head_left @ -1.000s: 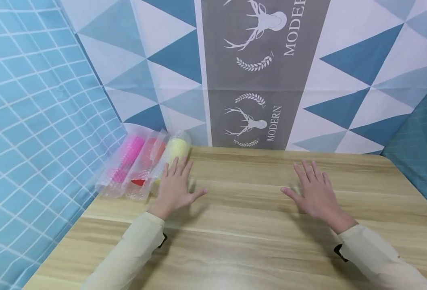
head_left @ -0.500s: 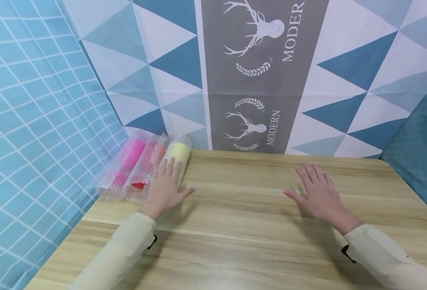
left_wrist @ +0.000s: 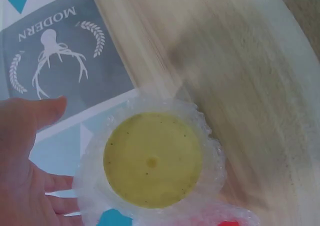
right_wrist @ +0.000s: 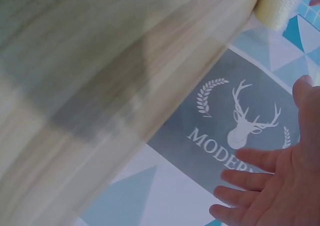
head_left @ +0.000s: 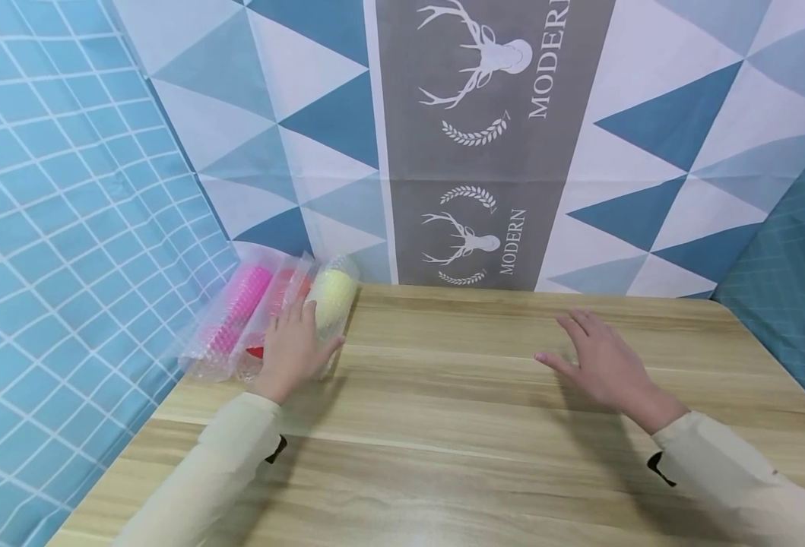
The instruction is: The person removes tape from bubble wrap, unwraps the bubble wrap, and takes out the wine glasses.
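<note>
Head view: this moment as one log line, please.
left hand: by yellow cylinder, contact unclear | right hand: above table, holding nothing | red cylinder and pink cylinder: left of yellow, all bubble-wrapped

Wood-grain table (head_left: 443, 403); back left: pink package (head_left: 239, 310), red package (head_left: 284, 287), yellow package (head_left: 334, 295), bubble-wrapped.

1. Landmark: the pale yellow cylinder in clear bubble wrap (head_left: 334, 292).
2. Beneath it, extending forward and right: the light wood-grain tabletop (head_left: 457, 425).
3. Just left of it: the long red roll in bubble wrap (head_left: 294, 282).
4. Farther left: the pink cylinder in bubble wrap (head_left: 241, 304), then the light-blue gridded fabric (head_left: 67, 228).
5. Behind it: the blue-white-grey printed fabric (head_left: 436, 159).
6. At its front left: the left hand (head_left: 291, 353); contact unclear.
7. Well right: the right hand (head_left: 603, 365), above the tabletop.
</note>
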### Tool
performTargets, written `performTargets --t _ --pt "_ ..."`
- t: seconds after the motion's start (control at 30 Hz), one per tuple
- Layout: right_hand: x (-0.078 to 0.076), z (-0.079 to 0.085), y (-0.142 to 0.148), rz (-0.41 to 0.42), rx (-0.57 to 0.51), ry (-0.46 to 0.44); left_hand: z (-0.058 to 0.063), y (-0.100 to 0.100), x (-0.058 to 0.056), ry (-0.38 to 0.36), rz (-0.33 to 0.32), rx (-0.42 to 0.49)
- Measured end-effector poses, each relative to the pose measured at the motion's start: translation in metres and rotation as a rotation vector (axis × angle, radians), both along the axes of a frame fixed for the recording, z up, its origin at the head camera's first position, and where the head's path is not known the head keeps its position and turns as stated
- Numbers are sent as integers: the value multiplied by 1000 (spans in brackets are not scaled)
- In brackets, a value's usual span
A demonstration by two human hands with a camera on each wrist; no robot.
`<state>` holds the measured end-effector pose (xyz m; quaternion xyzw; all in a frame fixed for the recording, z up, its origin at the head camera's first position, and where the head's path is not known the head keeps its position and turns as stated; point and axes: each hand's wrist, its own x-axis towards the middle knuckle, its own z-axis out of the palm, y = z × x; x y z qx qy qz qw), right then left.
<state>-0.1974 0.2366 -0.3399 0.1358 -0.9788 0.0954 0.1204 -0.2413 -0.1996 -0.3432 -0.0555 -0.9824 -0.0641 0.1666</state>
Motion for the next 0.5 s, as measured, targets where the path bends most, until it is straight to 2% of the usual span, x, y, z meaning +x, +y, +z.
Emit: performTargets --t 0.27,0.4,0.5 --pt "-1 18 -5 -1 28 12 -1 -7 -2 30 36 85" --pt "-2 24 -8 37 32 29 0 -9 -2 36 67 122" --pt "-2 26 -10 65 29 41 0 -11 -3 34 83 117"
